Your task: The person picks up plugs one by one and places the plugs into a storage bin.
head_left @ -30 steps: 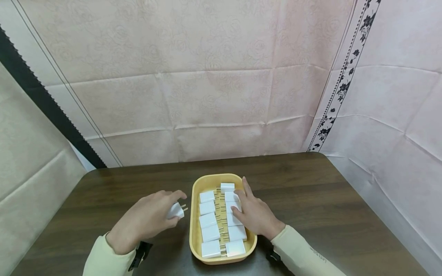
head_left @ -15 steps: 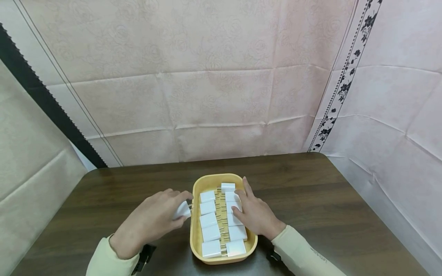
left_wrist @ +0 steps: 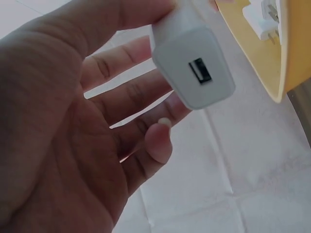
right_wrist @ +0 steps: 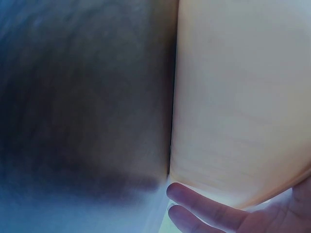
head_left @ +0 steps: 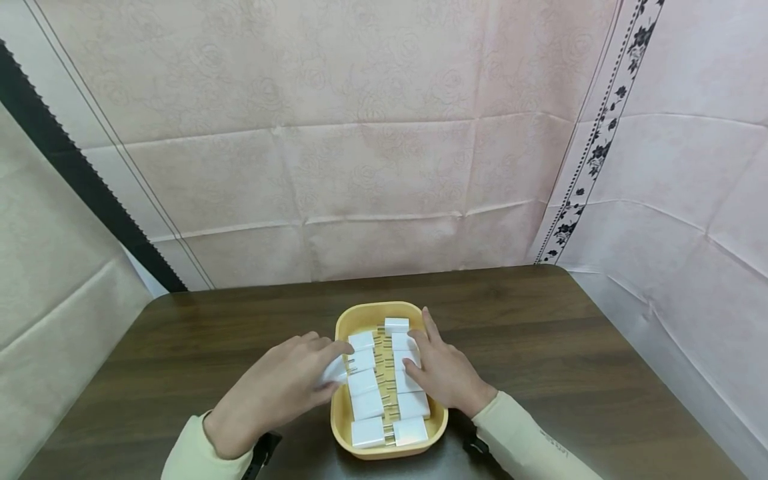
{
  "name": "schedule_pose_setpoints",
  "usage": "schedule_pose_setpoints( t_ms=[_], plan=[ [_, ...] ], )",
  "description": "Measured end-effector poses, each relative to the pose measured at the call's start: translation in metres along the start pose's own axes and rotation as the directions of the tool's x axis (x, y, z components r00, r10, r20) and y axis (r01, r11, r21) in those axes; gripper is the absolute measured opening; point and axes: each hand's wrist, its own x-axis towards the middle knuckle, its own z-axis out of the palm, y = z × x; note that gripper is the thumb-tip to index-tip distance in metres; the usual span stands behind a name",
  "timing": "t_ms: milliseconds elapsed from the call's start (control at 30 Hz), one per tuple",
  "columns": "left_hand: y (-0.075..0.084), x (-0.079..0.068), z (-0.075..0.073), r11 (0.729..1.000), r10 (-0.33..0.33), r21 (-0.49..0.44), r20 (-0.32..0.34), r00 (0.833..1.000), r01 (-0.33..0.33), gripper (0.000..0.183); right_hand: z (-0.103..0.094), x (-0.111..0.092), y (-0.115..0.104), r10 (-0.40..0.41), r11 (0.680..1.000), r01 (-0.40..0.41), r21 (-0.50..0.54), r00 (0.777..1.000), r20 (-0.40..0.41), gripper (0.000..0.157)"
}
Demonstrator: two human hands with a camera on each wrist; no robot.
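Note:
My left hand (head_left: 279, 387) holds a white USB charger (head_left: 334, 371) between thumb and fingers, over the left rim of a yellow tray (head_left: 343, 437). In the left wrist view the USB port of this charger (left_wrist: 197, 73) faces the camera. Inside the tray, white chargers lie in a left row (head_left: 367, 405) and a right row (head_left: 413, 405), prongs facing the middle. My right hand (head_left: 447, 377) lies across the tray's right rim, its thumb and a finger over the right row. Two of its fingers (right_wrist: 209, 208) show straight beside a pale surface in the right wrist view.
The tray stands on a dark wooden table (head_left: 510, 320). A pale patterned cloth (head_left: 384, 167) hangs behind the table and along both sides. Dark bands (head_left: 261, 453) circle the wrists beside the light sleeves.
My left hand has moved right with the charger, from beside the tray to over its left rim and the edge of the left row. The right hand and the tray stay put.

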Motion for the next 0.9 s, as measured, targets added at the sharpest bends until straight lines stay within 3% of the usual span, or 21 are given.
schedule_pose_setpoints(
  t_ms=[267,467,900],
  plan=[
    [0.009,0.005,0.008,0.998,0.06,-0.021,0.058,0.997,-0.059,0.041,0.001,0.001,0.001,0.002,1.0,-0.002,0.002,1.0,-0.002,0.056],
    [0.013,0.007,0.012,0.997,0.058,-0.053,0.115,0.992,-0.052,0.039,0.0,0.001,0.001,-0.002,1.0,0.002,0.009,1.0,0.003,0.056],
    [0.021,0.012,0.021,0.994,0.091,-0.073,0.172,0.981,-0.079,0.039,0.0,0.0,0.001,-0.018,1.0,0.018,0.024,1.0,0.0,0.057]
  ],
)
